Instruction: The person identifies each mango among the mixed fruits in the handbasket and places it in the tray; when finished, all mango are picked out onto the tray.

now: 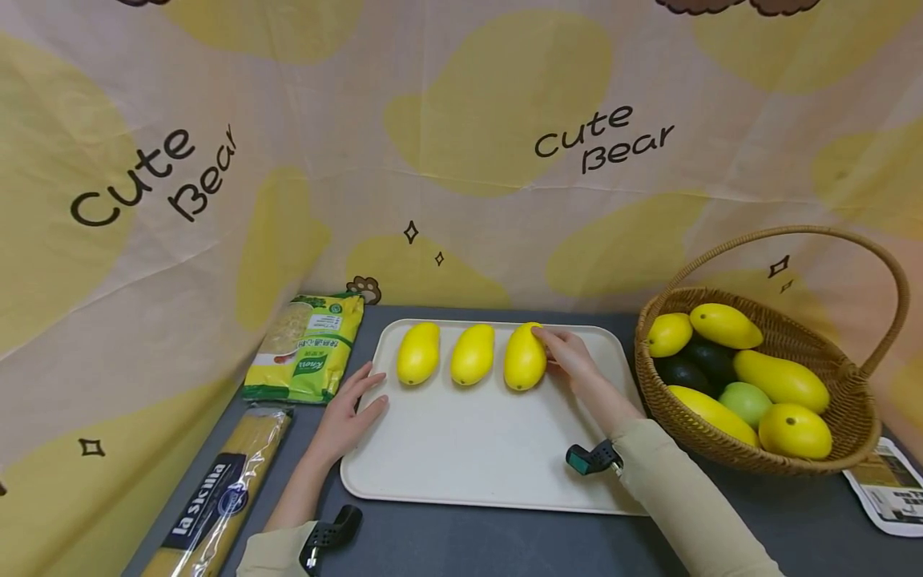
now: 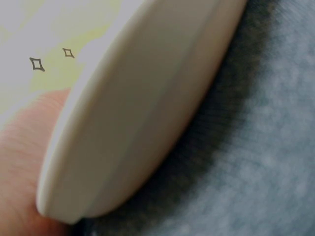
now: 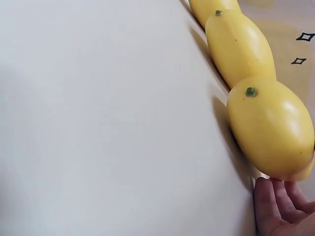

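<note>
Left wrist view: blurred; tray (image 2: 133,123) cut by the top edge, my left hand (image 2: 19,162) only a pink smear. Right wrist view: farthest mango (image 3: 214,9) cropped; my right hand (image 3: 283,209) shows fingertips only.

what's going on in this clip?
A person is lining up yellow mangoes on a cream tray. The right hand touches the rightmost mango, third in a row along the tray's far side. The left hand rests flat on the tray's left edge. A wicker basket to the right holds more mangoes and some green and dark fruit.
</note>
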### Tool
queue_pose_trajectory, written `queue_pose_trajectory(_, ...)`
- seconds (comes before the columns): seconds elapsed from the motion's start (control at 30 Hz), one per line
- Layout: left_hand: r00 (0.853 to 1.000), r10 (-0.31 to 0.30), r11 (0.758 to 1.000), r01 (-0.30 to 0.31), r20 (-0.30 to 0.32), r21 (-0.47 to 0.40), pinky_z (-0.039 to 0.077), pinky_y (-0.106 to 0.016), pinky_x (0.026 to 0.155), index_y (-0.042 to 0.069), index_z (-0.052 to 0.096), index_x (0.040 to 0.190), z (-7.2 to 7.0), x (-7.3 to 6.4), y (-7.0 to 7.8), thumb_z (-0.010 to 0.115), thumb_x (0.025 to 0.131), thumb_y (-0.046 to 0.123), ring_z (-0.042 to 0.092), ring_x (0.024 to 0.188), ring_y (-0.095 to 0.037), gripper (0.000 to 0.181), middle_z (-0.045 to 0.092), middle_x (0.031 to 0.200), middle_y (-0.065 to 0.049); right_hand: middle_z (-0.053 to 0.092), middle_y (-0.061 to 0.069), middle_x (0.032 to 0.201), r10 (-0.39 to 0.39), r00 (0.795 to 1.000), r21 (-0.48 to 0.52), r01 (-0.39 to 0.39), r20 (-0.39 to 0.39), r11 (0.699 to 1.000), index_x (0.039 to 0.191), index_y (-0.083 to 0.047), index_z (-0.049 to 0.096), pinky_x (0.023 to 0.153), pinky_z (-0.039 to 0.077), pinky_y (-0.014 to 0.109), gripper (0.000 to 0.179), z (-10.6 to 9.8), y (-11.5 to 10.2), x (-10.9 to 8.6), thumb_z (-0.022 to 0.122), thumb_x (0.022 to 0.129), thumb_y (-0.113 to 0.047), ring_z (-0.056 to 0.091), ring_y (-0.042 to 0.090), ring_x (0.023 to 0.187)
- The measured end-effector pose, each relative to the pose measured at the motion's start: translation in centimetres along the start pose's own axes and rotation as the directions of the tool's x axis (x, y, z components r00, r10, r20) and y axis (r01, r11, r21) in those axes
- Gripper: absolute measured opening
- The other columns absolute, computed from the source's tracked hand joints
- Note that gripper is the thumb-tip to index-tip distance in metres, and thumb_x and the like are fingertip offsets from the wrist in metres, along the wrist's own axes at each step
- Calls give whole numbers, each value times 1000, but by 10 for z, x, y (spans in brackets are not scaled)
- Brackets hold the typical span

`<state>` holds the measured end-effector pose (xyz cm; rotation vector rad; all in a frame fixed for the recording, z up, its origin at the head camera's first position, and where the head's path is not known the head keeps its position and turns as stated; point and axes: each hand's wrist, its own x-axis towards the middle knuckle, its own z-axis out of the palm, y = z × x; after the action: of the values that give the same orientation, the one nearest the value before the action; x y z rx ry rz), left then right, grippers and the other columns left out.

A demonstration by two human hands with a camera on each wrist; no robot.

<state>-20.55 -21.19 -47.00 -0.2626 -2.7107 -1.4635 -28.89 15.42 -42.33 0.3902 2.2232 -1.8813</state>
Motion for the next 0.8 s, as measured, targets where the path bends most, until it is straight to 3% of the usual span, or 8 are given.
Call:
queue_pose_trajectory(0.3, 1000, 0, 1000, 0, -4, -6, 24, -56, 113, 5, 54, 138, 0, 0, 1, 63, 96, 20, 24, 144, -36, 46, 27, 158, -13, 53, 11, 110, -37, 999, -130, 38, 11, 991, 134, -2, 53, 71, 50, 22, 55, -4, 1, 1, 52, 99, -43, 50, 20, 91)
queue_pose_trajectory(0.8, 1000, -4, 1000, 4, -5, 13, 24, -56, 113, 5, 54, 138, 0, -1, 3, 63, 96, 20, 24, 144, -36, 45, 27, 158, -14, 52, 15, 116, -12, 999, -209, 19, 34, 978, 137, 0, 49, 73, 50, 22, 60, -7, 0, 3, 50, 99, -46, 50, 23, 98)
